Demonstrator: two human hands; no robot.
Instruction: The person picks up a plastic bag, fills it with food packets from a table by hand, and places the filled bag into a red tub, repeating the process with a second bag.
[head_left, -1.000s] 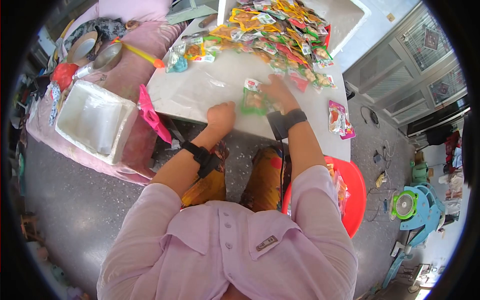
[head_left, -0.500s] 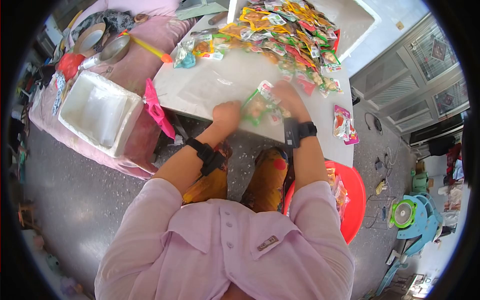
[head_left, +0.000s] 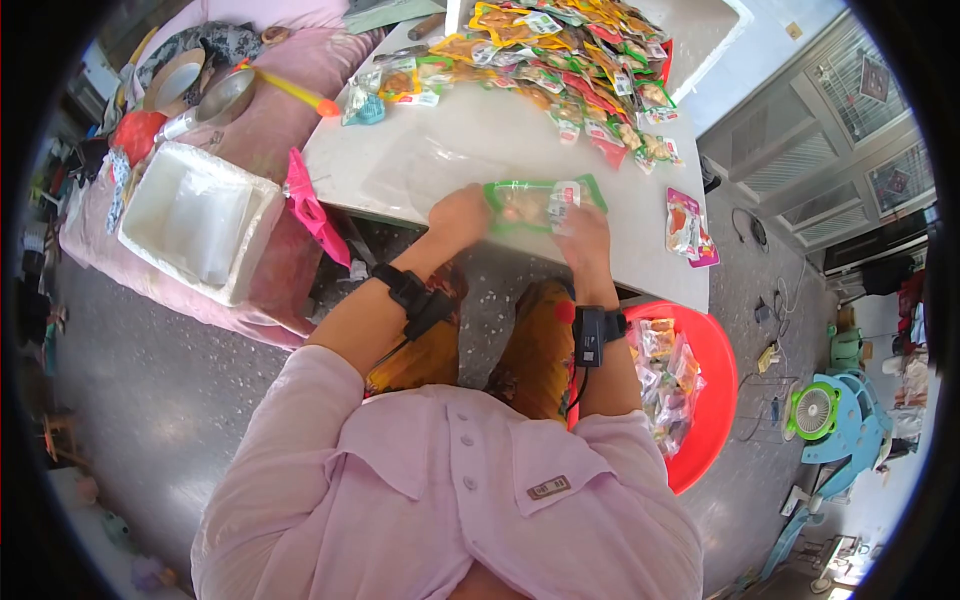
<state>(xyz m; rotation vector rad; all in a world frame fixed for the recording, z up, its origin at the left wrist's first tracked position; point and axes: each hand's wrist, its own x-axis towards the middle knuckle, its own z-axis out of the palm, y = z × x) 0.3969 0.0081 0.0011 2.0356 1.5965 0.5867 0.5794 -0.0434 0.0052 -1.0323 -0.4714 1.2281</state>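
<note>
Between my two hands a clear packet with green edges (head_left: 530, 203) lies stretched sideways, low over the front of the white table (head_left: 410, 165). My left hand (head_left: 461, 215) is closed on the packet's left end. At its right end my right hand (head_left: 583, 238) grips the edge beside a white and red label. Pale pieces show through the film. A large heap of colourful food packets (head_left: 570, 70) covers the back of the table. Two pink and red packets (head_left: 685, 230) rest near the right edge.
A red basin (head_left: 715, 385) holding packets stands below the table at the right. On the pink-covered surface at the left are a white foam box (head_left: 255, 230) and pans (head_left: 228, 97). A pink bag (head_left: 312, 210) hangs by the table's left corner.
The green-edged packet has turned from tilted to nearly level. My right hand has moved down and toward me, and the red basin's contents are less covered by my arm.
</note>
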